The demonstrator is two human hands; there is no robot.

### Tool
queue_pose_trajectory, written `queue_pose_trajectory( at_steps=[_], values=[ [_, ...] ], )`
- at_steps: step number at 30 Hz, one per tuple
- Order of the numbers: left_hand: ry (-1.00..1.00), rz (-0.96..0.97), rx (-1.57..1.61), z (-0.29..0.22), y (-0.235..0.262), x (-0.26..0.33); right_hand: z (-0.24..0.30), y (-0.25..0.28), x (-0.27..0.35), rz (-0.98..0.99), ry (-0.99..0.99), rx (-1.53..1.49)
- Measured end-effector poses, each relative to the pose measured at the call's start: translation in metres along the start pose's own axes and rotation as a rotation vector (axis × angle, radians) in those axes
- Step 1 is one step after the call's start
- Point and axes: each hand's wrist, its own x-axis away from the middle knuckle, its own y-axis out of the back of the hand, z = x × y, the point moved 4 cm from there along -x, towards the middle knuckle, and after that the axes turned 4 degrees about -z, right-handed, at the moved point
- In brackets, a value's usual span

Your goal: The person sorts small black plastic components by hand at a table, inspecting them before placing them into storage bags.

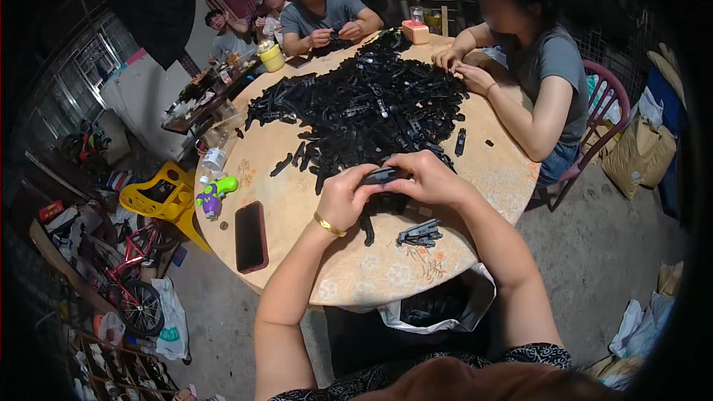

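The black plastic part sits just below the centre of the frame, held level between both hands above the near edge of the round table. The left hand grips its left end, fingers curled over the top and thumb underneath, so that end is pinched; a gold bangle circles that wrist. The right hand closes on the other end, its fingers bent and pressed together over the part, hiding most of that side. Only the middle stretch of the part shows between the two sets of fingertips. Just below the hands, a small bundle of grey pieces lies on the tabletop, apart from them. A big heap of black parts fills the upper centre. A dark phone lies at lower left of the table, near a green and purple toy. Another person's hands rest at the heap's right edge.
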Motion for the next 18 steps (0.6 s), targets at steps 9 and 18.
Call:
queue_pose_trajectory(
  at_steps=[9, 18],
  values=[
    [0.086, 0.034, 0.191, 0.007, -0.001, -0.002, 0.003, 0.002, 0.002, -0.109, 0.152, 0.138],
    [0.154, 0.267, 0.25, -0.003, -0.023, 0.008, -0.041, 0.031, -0.003, -0.279, -0.271, -0.359]
  ],
)
